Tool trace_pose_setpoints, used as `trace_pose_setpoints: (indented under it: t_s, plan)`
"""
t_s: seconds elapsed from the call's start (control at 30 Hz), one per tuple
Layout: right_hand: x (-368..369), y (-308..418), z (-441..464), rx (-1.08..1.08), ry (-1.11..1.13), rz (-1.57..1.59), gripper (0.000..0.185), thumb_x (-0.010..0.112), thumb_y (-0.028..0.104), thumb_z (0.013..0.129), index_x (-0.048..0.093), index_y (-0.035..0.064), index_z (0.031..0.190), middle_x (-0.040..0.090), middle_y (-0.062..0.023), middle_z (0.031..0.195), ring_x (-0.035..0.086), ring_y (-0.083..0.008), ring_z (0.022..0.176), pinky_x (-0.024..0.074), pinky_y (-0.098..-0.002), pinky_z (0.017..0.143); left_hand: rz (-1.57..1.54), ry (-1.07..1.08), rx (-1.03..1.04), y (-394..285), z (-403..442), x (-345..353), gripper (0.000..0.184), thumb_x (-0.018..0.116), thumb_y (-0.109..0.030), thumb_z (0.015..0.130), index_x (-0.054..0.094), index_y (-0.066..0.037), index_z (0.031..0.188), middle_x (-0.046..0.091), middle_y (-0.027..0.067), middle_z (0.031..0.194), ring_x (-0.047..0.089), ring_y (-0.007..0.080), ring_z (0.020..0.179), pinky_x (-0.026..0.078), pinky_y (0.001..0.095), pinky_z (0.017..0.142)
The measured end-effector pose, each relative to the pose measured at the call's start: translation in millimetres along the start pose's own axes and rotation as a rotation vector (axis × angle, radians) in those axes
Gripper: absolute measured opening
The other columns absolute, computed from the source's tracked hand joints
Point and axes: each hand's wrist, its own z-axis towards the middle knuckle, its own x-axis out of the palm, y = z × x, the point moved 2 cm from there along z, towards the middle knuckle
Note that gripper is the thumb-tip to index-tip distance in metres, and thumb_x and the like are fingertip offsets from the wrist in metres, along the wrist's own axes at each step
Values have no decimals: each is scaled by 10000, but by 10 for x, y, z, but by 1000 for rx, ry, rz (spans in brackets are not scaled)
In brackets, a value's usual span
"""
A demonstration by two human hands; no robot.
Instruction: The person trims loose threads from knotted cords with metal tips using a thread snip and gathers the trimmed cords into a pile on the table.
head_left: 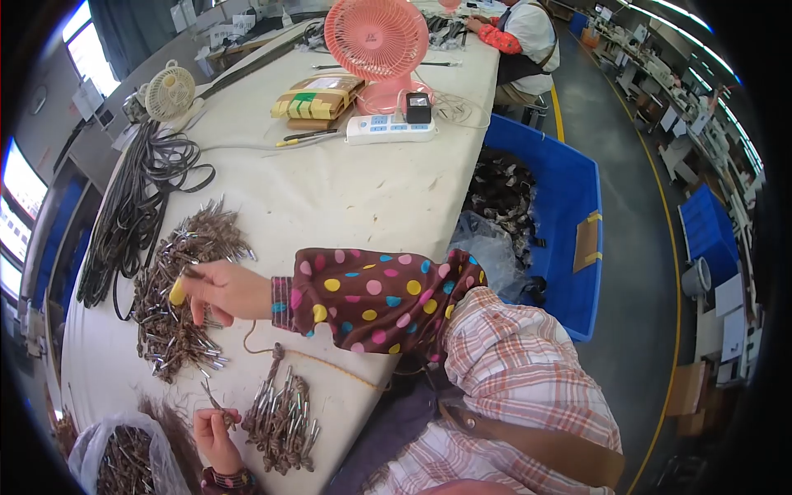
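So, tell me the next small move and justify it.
Probably lay the pinched cord onto the smaller batch: the left hand holds it close beside those knotted cords, while the right hand is over the larger, tangled pile.

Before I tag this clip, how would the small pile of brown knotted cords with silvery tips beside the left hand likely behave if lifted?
The brown knotted cords will probably shift separately, as they look like many pieces laid together. Their bumpy knots may catch on one another. The slim silvery tips look straight, so likely stay stiff.
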Motion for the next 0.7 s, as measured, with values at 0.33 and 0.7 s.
trace_pose_setpoints:
  t_s: [0.33,0.7]
  plan:
    - [-1040,1508,-855,-85,-366,-236,271,531,251,916,566,0,819,369,54,531,273,-24,391,214,-195,368,-50,14,-13,90,20,34,127,473,-123,935,479,-15,869,606,120,788,564,157,675,473,273,645]
    - [-1304,1327,-1509,-128,-427,-234,413,353,359,982,580,24,1064,651,-68,972,517,-30,644,373,-171,545,-30,-44,-44,85,25,102,151,474,-159,941,477,-45,842,599,75,741,504,99,593,436,228,591]
